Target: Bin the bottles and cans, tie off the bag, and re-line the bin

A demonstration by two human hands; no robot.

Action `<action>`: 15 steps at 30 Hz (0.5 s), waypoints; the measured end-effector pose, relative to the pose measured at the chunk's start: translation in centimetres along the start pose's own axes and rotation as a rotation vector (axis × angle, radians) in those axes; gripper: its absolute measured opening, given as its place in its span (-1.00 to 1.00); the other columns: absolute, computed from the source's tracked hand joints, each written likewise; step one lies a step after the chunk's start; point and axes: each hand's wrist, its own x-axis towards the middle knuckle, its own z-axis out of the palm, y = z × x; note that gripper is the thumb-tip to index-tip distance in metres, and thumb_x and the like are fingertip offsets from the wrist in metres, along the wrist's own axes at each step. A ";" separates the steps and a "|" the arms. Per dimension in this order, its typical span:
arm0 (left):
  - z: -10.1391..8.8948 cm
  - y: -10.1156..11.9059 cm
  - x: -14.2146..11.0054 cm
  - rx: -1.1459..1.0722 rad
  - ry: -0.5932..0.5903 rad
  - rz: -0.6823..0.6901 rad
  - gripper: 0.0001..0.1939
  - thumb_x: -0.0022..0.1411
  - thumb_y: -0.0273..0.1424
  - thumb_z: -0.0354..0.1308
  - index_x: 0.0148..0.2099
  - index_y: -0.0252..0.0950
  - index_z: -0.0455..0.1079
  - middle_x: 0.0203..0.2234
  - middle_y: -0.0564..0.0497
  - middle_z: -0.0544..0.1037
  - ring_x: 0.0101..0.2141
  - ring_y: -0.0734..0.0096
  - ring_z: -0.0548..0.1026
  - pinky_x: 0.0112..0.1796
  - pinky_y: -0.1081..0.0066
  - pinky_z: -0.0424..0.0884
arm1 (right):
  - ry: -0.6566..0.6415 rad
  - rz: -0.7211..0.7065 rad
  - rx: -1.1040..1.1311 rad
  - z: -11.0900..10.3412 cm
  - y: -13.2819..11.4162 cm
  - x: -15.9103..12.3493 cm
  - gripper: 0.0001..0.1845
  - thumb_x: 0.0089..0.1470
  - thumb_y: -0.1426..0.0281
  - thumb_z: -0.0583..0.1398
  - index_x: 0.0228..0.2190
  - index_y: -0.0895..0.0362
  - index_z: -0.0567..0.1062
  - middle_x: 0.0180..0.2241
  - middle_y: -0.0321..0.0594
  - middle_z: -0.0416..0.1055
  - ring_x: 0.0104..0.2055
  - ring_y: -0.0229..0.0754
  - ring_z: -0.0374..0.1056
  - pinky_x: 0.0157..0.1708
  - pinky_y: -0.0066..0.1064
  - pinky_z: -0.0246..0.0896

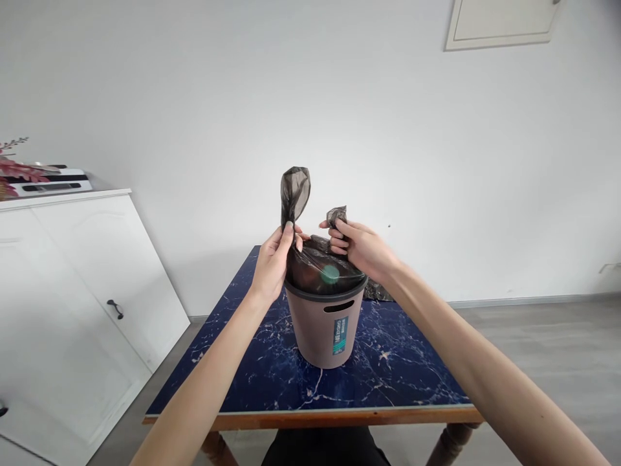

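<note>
A thin, see-through black garbage bag (310, 268) sits in a pinkish-grey trash bin (315, 330) with a dark rim. Through the film shows a round green thing (330, 274); the rest of the contents is too dim to name. My left hand (277, 255) is closed around a gathered part of the bag at the bin's left side, and a loop of film stands up above the thumb. On the right, my right hand (356, 243) grips another bunched end of the bag, its tip poking out over the fingers. Both hands are just above the rim.
The bin stands on a blue marble-patterned table (262, 369) with a wooden edge. More dark plastic film (377, 291) lies behind the bin to the right. A white cabinet (97, 272) is at left, a white wall (218, 129) behind.
</note>
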 end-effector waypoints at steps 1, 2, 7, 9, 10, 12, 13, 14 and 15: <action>0.0 0.1 0.0 -0.022 -0.007 0.003 -0.57 0.45 0.05 0.22 -0.22 -0.22 0.42 -0.44 0.08 0.41 -0.16 0.32 0.57 0.04 0.38 0.43 | -0.009 -0.025 -0.025 0.1 0.0 0.0 -0.60 0.27 0.02 0.25 -0.16 0.12 0.53 -0.34 -0.34 0.12 -0.36 -0.22 0.05 -0.31 -0.34 0.15; 0.0 0.2 0.0 -0.049 -0.030 -0.006 -0.57 0.45 0.05 0.23 -0.22 -0.22 0.41 -0.44 0.08 0.42 -0.21 0.33 0.57 0.00 0.37 0.45 | -0.014 -0.041 -0.045 0.1 -0.1 0.0 -0.57 0.26 -0.02 0.25 -0.16 0.11 0.52 -0.32 -0.32 0.18 -0.33 -0.22 0.11 -0.27 -0.34 0.18; 0.0 1.4 -0.3 0.001 -0.288 -0.041 -0.60 0.51 0.01 0.18 -0.16 -0.24 0.44 -0.51 0.09 0.47 -0.43 0.38 0.50 -0.22 0.35 0.48 | 0.014 0.014 -0.182 0.5 0.1 0.2 -0.52 0.20 -0.12 0.28 -0.29 0.03 0.42 -0.46 -0.43 0.08 -0.46 -0.27 -0.01 -0.40 -0.37 0.01; 0.0 1.7 -0.5 0.108 -0.359 -0.023 -0.62 0.55 -0.03 0.13 -0.15 -0.24 0.45 -0.54 0.10 0.47 -0.47 0.39 0.49 -0.25 0.36 0.47 | 0.085 0.025 -0.293 0.8 0.3 0.1 -0.51 0.22 -0.09 0.25 -0.43 0.02 0.29 -0.51 -0.45 -0.01 -0.48 -0.27 -0.11 -0.44 -0.36 -0.12; 0.1 1.8 -0.5 0.155 -0.369 -0.019 -0.62 0.56 -0.04 0.12 -0.14 -0.24 0.46 -0.55 0.10 0.47 -0.48 0.40 0.49 -0.27 0.37 0.46 | 0.101 0.030 -0.328 0.9 0.4 0.0 -0.50 0.26 -0.07 0.20 -0.46 0.02 0.23 -0.51 -0.44 -0.02 -0.48 -0.26 -0.13 -0.44 -0.35 -0.13; 0.2 1.9 -0.6 0.227 -0.346 -0.018 -0.61 0.57 -0.03 0.09 -0.13 -0.24 0.46 -0.56 0.12 0.45 -0.49 0.40 0.49 -0.29 0.38 0.45 | 0.053 0.017 -0.357 1.1 0.2 -0.4 -0.51 0.33 -0.01 0.09 -0.50 0.02 0.17 -0.52 -0.41 -0.02 -0.47 -0.24 -0.11 -0.43 -0.33 -0.09; 0.3 1.9 -0.6 0.257 -0.322 -0.013 -0.61 0.57 -0.02 0.08 -0.13 -0.23 0.45 -0.56 0.12 0.45 -0.49 0.39 0.49 -0.29 0.39 0.44 | -0.007 -0.001 -0.369 1.1 0.0 -0.7 -0.52 0.35 0.02 0.05 -0.51 0.02 0.18 -0.52 -0.40 0.00 -0.47 -0.22 -0.07 -0.41 -0.32 -0.02; 0.4 1.9 -0.6 0.287 -0.302 -0.003 -0.60 0.58 -0.02 0.07 -0.14 -0.23 0.45 -0.55 0.11 0.45 -0.48 0.39 0.49 -0.30 0.39 0.43 | -0.078 -0.021 -0.388 1.2 -0.3 -0.9 -0.53 0.37 0.04 0.03 -0.51 0.02 0.20 -0.52 -0.38 0.06 -0.46 -0.21 0.00 -0.36 -0.31 0.08; 0.5 1.8 -0.6 0.326 -0.289 0.013 -0.60 0.58 -0.04 0.05 -0.16 -0.23 0.44 -0.54 0.10 0.47 -0.48 0.38 0.49 -0.32 0.39 0.42 | -0.152 -0.037 -0.415 1.3 -0.6 -1.1 -0.53 0.38 0.05 0.02 -0.51 0.02 0.25 -0.52 -0.35 0.15 -0.43 -0.19 0.11 -0.29 -0.28 0.18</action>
